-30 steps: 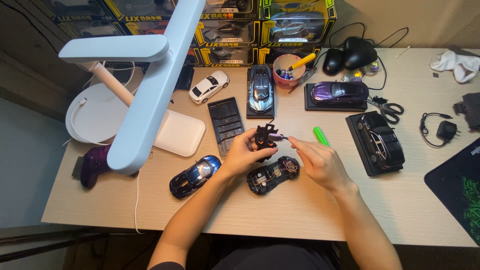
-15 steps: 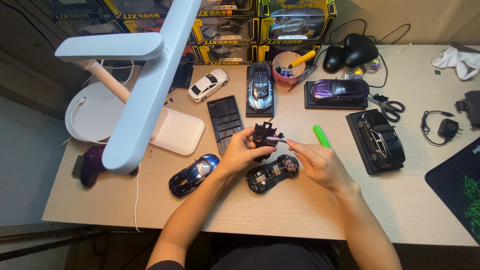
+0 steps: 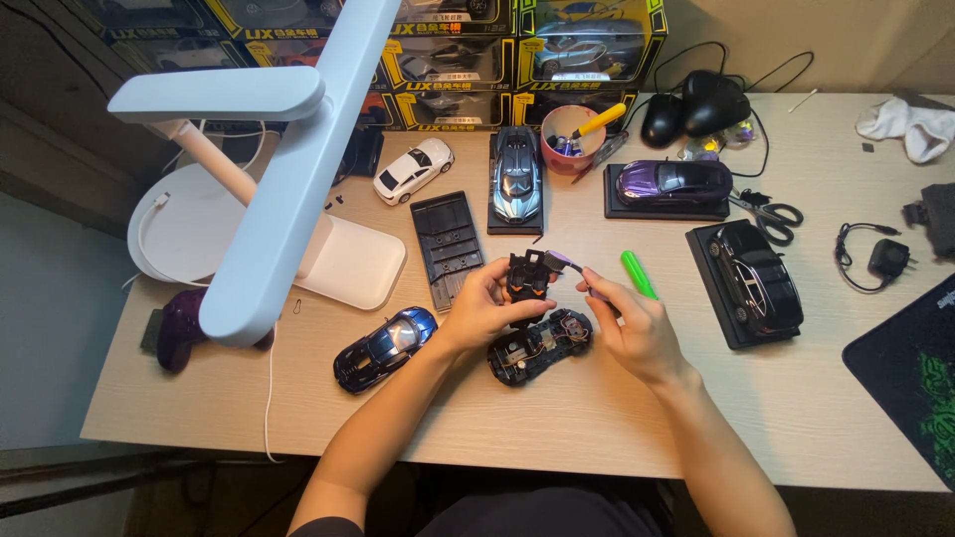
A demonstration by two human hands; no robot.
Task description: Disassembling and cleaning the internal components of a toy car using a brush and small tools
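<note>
Desk cluttered w/ model cars: left hand [image 3: 489, 303] grips black interior part [image 3: 527, 275], now raised slightly off chassis [image 3: 542, 346], right hand [image 3: 637, 328] pinching purple-tipped tool [image 3: 572, 267] at it.

A hobby desk at home: model cars [image 3: 517, 179], boxed ones [image 3: 587, 45], a desk lamp [image 3: 288, 169], scissors [image 3: 766, 211].

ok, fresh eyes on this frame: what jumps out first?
The white desk lamp cuts across the upper left. Mid-table, the left hand holds a small black car part while the right hand brings a thin tool to it, above an opened toy car chassis. Finished model cars and boxed ones line the back.
</note>
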